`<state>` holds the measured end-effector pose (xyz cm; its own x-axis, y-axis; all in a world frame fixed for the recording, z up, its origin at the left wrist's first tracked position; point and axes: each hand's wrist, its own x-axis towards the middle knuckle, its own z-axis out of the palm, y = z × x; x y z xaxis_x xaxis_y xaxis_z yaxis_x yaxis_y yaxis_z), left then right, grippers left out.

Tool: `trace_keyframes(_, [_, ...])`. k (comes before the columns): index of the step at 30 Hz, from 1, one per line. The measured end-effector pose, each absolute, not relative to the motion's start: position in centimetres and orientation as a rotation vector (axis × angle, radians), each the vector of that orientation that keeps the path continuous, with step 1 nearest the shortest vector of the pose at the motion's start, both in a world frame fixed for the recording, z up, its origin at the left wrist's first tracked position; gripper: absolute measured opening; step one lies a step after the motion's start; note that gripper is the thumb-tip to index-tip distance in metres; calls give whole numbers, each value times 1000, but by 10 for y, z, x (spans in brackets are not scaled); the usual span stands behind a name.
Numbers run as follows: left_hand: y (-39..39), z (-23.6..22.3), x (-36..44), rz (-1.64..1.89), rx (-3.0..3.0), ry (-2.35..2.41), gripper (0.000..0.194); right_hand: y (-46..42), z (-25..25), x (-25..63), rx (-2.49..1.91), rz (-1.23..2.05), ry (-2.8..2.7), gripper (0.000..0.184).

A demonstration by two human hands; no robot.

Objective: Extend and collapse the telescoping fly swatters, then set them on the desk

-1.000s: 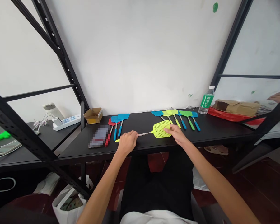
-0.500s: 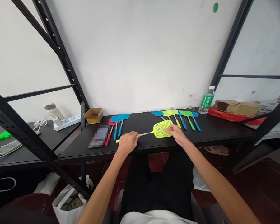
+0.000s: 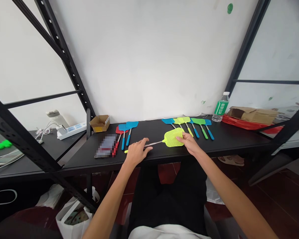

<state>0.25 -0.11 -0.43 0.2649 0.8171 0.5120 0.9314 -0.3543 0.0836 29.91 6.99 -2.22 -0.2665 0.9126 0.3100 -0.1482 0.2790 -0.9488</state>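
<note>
Hands met over one yellow-green fly swatter that lay across the front of the black table. The right hand had its fingertips pinched on the near right edge of the mesh head, thumb underneath as far as could be seen. The left hand lay at the other end, fingers loosely spread and flattened over the thin metal shaft rather than wrapped around it — the grip end of the handle poked out as a yellow tip just left of the knuckles. Behind the swatter's head, a row of five or so others — blue, yellow and green heads with blue or green grips — lay fanned near the wall. A smaller bunch in red and blue rested to the left of the held one, just beside a blurred flat object. An open cardboard box sat at the table's far left corner. A water bottle with a green label stood at the far right, next to a brown carton on red plastic. On the neighbouring surface to the left were a white power strip and some cables. A white bag sat on the floor below.
</note>
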Motion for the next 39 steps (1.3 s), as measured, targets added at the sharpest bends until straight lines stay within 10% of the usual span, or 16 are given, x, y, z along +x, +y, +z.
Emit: trace_keyframes(39, [0, -6, 1, -767, -2284, -1519, 29, 73, -24, 300, -755, 1234, -1427, 49])
